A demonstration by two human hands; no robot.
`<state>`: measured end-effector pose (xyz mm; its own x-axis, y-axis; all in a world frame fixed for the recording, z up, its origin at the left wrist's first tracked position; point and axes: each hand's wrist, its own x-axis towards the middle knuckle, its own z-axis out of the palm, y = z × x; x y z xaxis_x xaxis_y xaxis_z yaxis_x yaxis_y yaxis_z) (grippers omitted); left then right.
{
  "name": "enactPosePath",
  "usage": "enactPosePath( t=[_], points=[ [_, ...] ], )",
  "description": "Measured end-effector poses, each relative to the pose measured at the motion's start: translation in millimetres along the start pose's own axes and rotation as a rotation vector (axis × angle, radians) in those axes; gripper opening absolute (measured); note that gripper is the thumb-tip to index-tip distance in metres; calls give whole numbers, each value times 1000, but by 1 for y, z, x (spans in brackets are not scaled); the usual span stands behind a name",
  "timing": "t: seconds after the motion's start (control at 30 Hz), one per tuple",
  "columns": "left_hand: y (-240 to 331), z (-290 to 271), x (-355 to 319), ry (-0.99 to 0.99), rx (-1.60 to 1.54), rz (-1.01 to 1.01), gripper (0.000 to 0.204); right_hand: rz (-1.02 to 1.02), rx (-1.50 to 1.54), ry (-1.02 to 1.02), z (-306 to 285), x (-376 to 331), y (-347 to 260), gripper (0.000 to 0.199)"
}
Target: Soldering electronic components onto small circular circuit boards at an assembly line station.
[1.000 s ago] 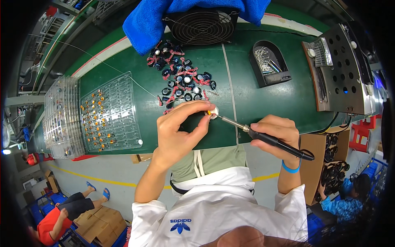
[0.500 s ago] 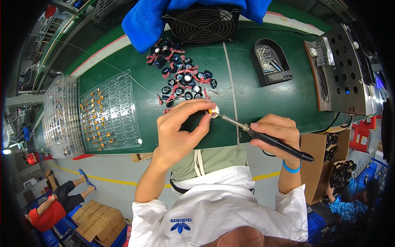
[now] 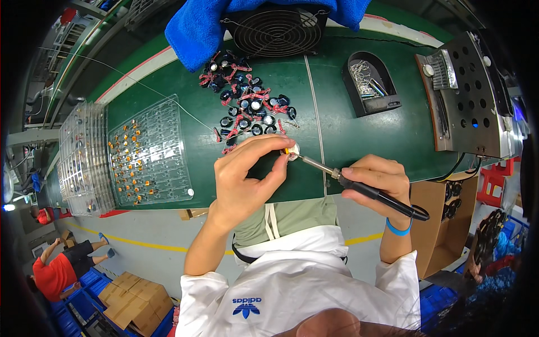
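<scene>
My left hand [image 3: 247, 174] pinches a small round white part [image 3: 293, 150] with a yellow piece on it between thumb and forefinger, just above the bench. In my right hand [image 3: 379, 185] is a soldering iron [image 3: 368, 190] with a black handle, held like a pen. Its metal tip points left and meets the lower edge of the white part; whether it touches is too small to tell. Beyond my left hand lies a loose heap of dark round components [image 3: 255, 105] with silvery faces and red-wrapped leads.
Clear plastic trays [image 3: 154, 157] holding small yellow-orange parts lie at the left, beside a tray stack [image 3: 84, 160]. A black fan [image 3: 279, 35] under a blue towel [image 3: 196, 33] stands at the back. A black bin [image 3: 384, 104] of metal pieces and a perforated metal box [image 3: 469, 92] are right.
My hands, the soldering iron and the white part hold almost the same place. In the background, a person in red at lower left and another person at lower right have shifted.
</scene>
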<state>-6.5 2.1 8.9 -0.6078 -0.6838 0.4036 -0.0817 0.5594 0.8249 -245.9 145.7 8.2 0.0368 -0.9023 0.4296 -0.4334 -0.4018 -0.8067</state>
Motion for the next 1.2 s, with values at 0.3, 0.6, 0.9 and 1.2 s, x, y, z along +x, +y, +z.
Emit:
enactPosePath(
  t=[0.3, 0.6, 0.9, 1.2],
  points=[
    [0, 1, 2, 2, 25, 25, 29, 12, 33, 78, -7, -5, -1, 46],
    [11, -7, 4, 47, 94, 104, 23, 3, -324, 370, 7, -4, -5, 43],
    [26, -37, -9, 116, -174, 127, 21, 182, -706, 468, 13, 4, -16, 41],
    [-11, -296, -48, 655, 469, -200, 16, 205, -365, 570, 54, -5, 5, 45]
  ],
)
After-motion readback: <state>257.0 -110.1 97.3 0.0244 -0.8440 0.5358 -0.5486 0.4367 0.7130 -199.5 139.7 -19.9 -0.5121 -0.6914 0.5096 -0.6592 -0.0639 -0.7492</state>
